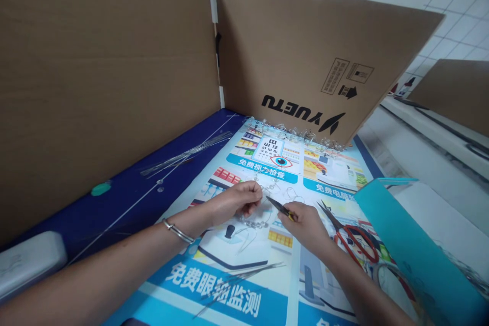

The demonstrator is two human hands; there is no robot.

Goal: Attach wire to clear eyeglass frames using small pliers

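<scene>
My left hand point(246, 198) is closed in a pinch on a thin wire, though its fingers hide the pinched part. A strand of clear beads point(255, 223) hangs in a loop just below these fingers. In my right hand point(307, 221) is a pair of needle-nose pliers point(280, 207) with dark pointed jaws and a bit of yellow on the handle. The jaw tips point at my left fingertips, a small gap away. Loose wire ends point(246, 242) stick out under the beads.
Scissors point(359, 244) with red handles lie right of my right hand, beside a turquoise box point(416, 244). Wire bundles lie in front point(240, 280) and at the left point(187, 153). Beaded wire pieces point(294, 131) line the foot of the cardboard wall point(305, 61).
</scene>
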